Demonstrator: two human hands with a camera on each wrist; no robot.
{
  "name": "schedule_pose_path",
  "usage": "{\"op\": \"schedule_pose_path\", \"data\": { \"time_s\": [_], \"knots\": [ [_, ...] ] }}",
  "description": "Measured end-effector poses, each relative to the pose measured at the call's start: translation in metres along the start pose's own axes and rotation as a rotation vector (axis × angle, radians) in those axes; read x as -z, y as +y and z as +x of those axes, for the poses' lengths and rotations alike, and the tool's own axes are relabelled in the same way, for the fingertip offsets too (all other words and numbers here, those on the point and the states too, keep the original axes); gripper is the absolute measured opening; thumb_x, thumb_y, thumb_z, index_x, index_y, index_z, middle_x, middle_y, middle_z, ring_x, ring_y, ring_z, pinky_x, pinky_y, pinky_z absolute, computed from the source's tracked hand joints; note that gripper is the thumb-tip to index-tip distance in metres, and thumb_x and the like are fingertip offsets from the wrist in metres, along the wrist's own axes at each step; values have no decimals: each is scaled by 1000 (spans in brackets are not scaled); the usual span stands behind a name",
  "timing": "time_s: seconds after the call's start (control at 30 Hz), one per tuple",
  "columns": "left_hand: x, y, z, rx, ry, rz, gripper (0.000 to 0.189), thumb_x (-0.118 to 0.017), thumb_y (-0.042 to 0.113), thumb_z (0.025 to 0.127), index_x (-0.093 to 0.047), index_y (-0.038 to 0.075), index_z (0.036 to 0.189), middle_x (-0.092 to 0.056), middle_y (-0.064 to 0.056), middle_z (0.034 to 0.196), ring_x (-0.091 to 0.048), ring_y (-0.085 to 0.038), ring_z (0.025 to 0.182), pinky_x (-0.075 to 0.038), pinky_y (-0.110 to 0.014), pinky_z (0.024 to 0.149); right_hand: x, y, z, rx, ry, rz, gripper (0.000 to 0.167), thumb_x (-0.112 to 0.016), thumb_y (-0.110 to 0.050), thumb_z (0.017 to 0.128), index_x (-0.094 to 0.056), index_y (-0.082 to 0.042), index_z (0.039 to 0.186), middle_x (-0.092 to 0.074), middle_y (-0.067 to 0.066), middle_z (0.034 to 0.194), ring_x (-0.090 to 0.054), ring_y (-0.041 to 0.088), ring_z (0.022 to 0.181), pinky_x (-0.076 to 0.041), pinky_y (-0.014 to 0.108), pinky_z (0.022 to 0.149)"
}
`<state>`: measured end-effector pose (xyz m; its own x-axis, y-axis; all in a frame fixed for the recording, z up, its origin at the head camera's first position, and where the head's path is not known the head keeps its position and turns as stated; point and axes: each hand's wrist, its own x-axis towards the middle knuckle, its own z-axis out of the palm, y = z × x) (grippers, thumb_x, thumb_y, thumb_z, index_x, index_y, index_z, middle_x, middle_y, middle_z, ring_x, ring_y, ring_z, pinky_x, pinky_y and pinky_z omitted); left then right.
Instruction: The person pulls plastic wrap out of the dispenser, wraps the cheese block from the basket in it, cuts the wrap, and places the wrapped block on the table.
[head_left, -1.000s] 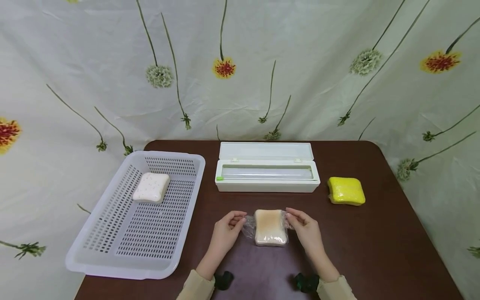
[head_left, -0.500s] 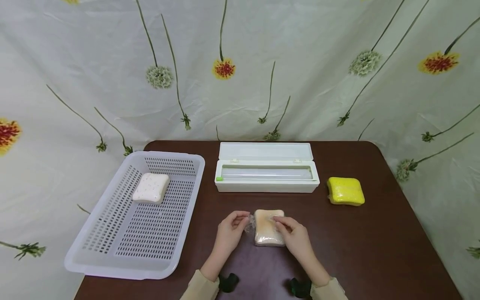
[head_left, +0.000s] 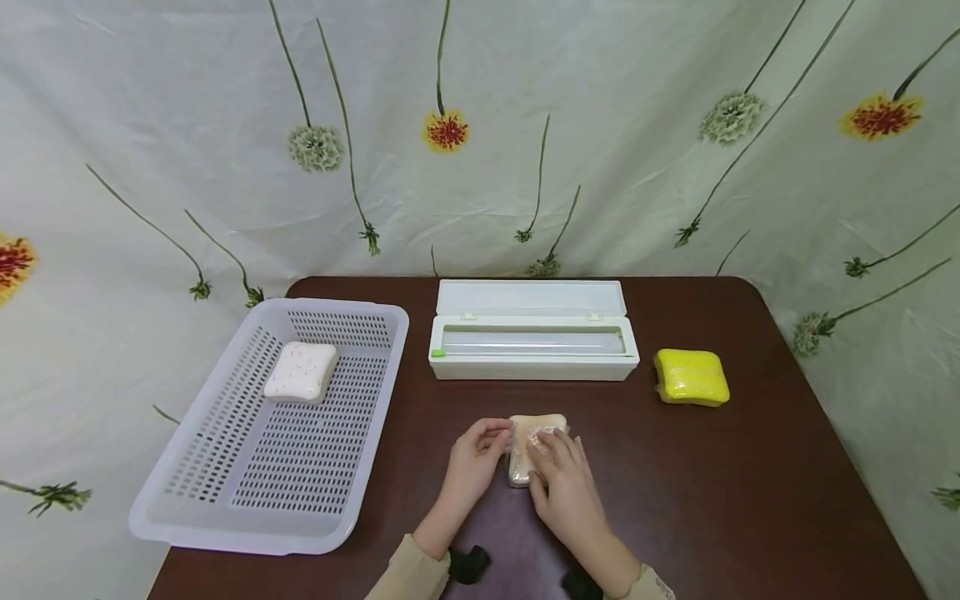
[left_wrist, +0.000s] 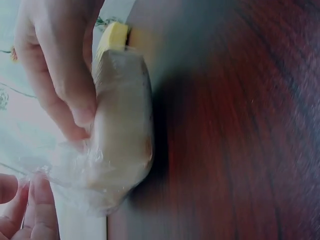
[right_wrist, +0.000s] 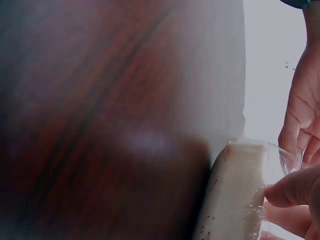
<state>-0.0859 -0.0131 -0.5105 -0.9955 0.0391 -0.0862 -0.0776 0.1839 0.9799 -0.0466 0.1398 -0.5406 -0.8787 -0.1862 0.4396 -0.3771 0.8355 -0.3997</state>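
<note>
A toast-shaped bread slice [head_left: 520, 468], pale with a browned top, lies flat on the table in clear cling film [left_wrist: 65, 172]. My left hand [head_left: 471, 468] is at its left side, thumb and fingers pinching the loose film end, which stretches from the slice in the left wrist view. Over the slice's top, my right hand [head_left: 568, 492] presses folded film down with extended fingers, covering much of its right half. The right wrist view shows the slice's wrapped edge [right_wrist: 235, 190] with fingertips against it.
Behind the hands stands a white cling film dispenser box [head_left: 532, 369] with its lid raised. A white perforated basket [head_left: 247, 542] on the left holds a speckled white slice-shaped piece [head_left: 302, 372]. A wrapped yellow piece [head_left: 692, 377] lies at right on the brown table [head_left: 750, 500].
My right hand has folded the right film end over the slice and now presses on top with fingers spread. My left hand has shifted slightly right, still pinching its film end.
</note>
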Motion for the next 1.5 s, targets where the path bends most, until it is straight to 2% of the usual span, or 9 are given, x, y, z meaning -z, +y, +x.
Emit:
{"op": "schedule_pose_path", "data": {
  "time_s": [0.17,0.3,0.43,0.67,0.9,1.07,1.23,1.37,1.5],
  "knots": [
    [-6,14,-7,-24,-54,-10,18,-54,-2,98,-64,-11,108,-68,-29,108,-68,-41,99,-58,-41,84,4,0,-1,-41,-30,61,36,-75,-4,79,-72,1,114,-67,16,125,-57,40,125,-41,65,102],
    [-12,-5,-4,-54,-97,-29,19,-53,0,99,-65,-9,109,-68,-26,111,-68,-38,103,-58,-32,86,7,0,-2,-118,-66,146,39,-71,1,80,-67,5,118,-65,17,129,-56,38,126,-45,56,102],
    [-15,-11,-6,-64,-125,13,19,-54,3,99,-67,-4,112,-71,-22,110,-69,-34,105,-56,-29,88,5,4,-3,-167,-4,215,45,-70,6,76,-65,3,120,-65,17,126,-62,34,120,-54,46,92],
    [-19,-9,-18,-165,-242,255,49,-55,4,99,-42,0,146,-61,-19,134,-61,-31,122,-51,-42,99,3,11,-3,-174,51,240,51,-65,13,73,-63,3,123,-65,13,121,-66,27,110,-57,42,82],
    [-25,-6,-29,-297,-355,603,61,-58,2,94,-35,4,151,-46,-15,151,-50,-30,134,-46,-45,105,1,17,-5,-161,96,292,55,-57,22,70,-65,4,121,-66,13,121,-66,25,108,-56,32,74],
    [-23,-5,-29,-348,-215,541,45,-59,0,94,-53,5,138,-56,-12,141,-62,-27,120,-54,-40,96,2,20,-8,-187,107,331,52,-56,20,70,-70,1,117,-68,9,121,-66,21,105,-47,17,69],
    [-12,-6,-21,-424,-18,508,26,-62,-4,91,-69,7,113,-66,-7,123,-68,-22,106,-57,-34,85,4,22,-10,-176,134,337,51,-58,20,69,-72,0,113,-70,6,121,-66,23,111,-41,2,86],
    [-2,-8,-16,-431,-35,643,25,-64,0,92,-71,9,114,-68,-5,123,-63,-23,118,-54,-40,94,5,25,-10,-136,165,320,48,-59,21,70,-72,1,113,-69,7,122,-66,26,115,-33,-2,95],
    [2,-11,-15,-446,-148,791,31,-65,4,91,-69,9,122,-64,-7,134,-54,-26,131,-49,-43,102,7,30,-9,-63,151,263,49,-63,19,72,-70,1,117,-67,8,126,-61,28,121,-34,1,99]
  ]
}}
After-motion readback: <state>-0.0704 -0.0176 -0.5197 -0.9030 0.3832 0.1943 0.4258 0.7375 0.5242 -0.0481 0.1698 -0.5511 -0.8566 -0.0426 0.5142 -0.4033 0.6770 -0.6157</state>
